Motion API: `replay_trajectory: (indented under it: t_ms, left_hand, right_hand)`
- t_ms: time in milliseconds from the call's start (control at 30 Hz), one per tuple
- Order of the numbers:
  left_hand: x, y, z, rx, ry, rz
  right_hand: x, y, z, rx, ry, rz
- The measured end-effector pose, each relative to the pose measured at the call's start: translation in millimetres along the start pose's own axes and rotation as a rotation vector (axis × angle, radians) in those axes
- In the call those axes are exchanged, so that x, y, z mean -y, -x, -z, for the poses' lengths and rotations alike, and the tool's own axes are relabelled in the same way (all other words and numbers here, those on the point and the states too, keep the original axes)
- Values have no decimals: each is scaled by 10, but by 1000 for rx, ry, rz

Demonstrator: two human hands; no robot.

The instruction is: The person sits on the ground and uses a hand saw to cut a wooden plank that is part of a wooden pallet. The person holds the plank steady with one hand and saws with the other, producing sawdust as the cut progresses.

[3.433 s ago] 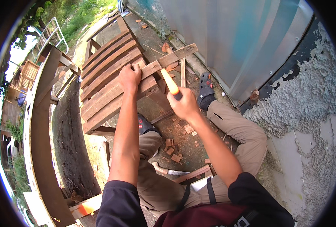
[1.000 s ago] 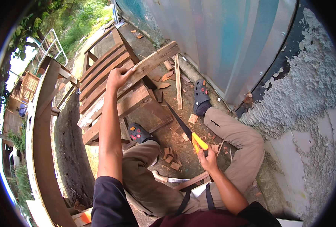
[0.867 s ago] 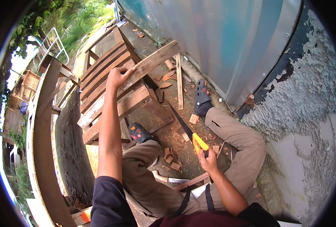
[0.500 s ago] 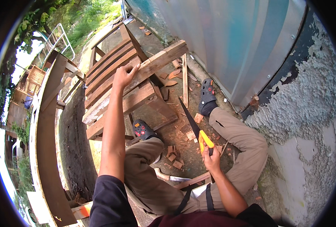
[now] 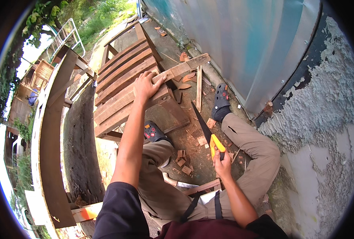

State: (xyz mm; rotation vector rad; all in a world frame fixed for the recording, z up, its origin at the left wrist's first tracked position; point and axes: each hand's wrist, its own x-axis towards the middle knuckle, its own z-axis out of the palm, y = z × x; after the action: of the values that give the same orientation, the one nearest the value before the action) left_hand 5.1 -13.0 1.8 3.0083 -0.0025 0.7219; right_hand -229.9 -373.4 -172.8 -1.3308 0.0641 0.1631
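A slatted wooden bench (image 5: 125,63) stands in front of me, and a wooden plank (image 5: 185,67) lies across its near slats. The plank's right end sticks out past the bench over the ground. My left hand (image 5: 145,85) grips the plank near the bench's right edge, thumb along its top and fingers over the far side. Low in front of my right leg, my right hand (image 5: 222,161) is closed round the yellow and black handle of a handsaw (image 5: 202,123). Its dark blade points up and away, apart from the plank.
Wood offcuts (image 5: 181,158) and sawdust litter the ground between my feet. A large knife (image 5: 185,184) lies close to my lap beside a wooden frame piece. A thin wood strip (image 5: 199,88) lies near the metal wall (image 5: 240,51). At left stands a long curved board (image 5: 51,151).
The plank has come down onto the bench slats, and its free end has shifted right. My left hand moved right and down with it. The handsaw stays nearly in place.
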Motion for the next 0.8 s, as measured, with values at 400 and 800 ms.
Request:
replay_trajectory:
  t_ms: [400,800]
  left_hand:
    - [-236,54,269,222,46,155]
    - [-218,350,-8,-200,-31,-6]
  right_hand:
    - [-43,-60,63,-22,144,64]
    - [-260,-48,43,-5,310,199]
